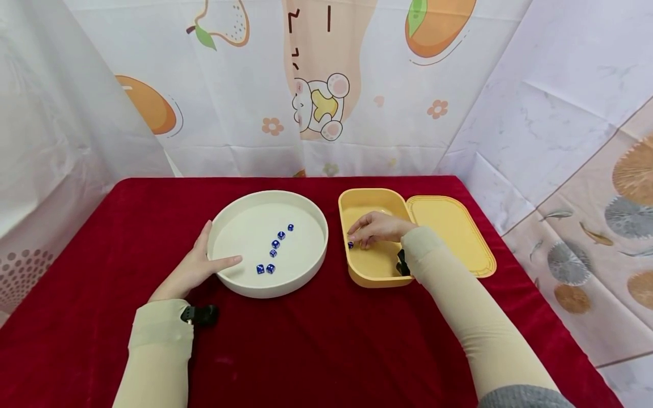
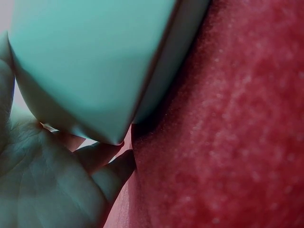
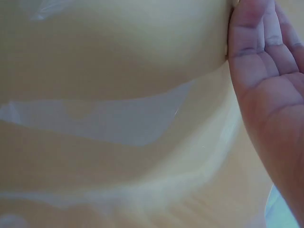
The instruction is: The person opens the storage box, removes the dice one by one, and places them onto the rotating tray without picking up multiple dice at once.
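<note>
A round white tray (image 1: 309, 272) stands on the red cloth. Inside it lie several small blue dice (image 1: 275, 244) with white pips, strung in a slanting line. My left hand (image 1: 194, 266) grips the tray's left side, thumb over the rim, other fingers along the outer wall; the left wrist view shows these fingers against that wall. My right hand (image 1: 380, 226) reaches into a yellow rectangular box (image 1: 374, 281), wrist over its right side. Its fingertips pinch one blue die (image 1: 350, 245) by the left wall; fingers partly hide the contact, and the right wrist view does not show the die.
To the right of the box a flat yellow lid (image 1: 451, 232) lies on the red-covered table (image 1: 285, 351). A patterned white curtain (image 1: 229, 113) hangs behind the table's back edge. Between tray and box runs a narrow strip of red cloth.
</note>
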The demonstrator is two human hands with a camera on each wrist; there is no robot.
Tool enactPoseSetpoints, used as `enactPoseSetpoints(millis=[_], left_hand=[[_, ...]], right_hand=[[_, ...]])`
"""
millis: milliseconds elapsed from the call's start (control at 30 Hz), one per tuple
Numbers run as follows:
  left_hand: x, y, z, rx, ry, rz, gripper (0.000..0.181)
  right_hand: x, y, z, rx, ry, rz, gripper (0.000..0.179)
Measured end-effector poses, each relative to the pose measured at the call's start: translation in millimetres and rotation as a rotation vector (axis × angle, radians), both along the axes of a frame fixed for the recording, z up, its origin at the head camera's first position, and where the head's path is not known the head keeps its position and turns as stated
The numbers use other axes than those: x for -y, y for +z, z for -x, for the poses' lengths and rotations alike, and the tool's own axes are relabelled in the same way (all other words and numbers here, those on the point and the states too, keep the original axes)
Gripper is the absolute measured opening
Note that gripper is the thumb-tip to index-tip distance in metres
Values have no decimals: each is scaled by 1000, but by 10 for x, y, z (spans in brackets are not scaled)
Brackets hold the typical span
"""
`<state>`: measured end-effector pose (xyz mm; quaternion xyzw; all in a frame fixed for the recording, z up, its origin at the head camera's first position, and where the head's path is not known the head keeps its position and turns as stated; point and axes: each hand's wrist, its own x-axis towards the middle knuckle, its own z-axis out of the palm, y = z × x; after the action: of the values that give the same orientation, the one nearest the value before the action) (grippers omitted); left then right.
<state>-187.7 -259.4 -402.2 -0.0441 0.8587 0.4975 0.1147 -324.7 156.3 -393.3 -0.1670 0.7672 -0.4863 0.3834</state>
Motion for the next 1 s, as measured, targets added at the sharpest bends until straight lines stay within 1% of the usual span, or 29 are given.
enactPoseSetpoints(millis=[133, 367, 600, 733, 1000], left_hand=[[-11, 9, -1, -1, -5, -3, 124], [0, 9, -8, -5, -12, -5, 124], [1, 15, -13, -5, -14, 11, 125], [-2, 19, -13, -7, -15, 0, 124], [-2, 2, -2, -14, -14, -7, 123]], right_hand=[[9, -13, -12, -8, 8, -26, 33], [27, -32, -23, -47, 42, -83, 35], [31, -30, -30, -50, 67, -71, 35], [41, -16, -48, -61, 82, -71, 35], [59, -33, -51, -81, 78, -80, 29]])
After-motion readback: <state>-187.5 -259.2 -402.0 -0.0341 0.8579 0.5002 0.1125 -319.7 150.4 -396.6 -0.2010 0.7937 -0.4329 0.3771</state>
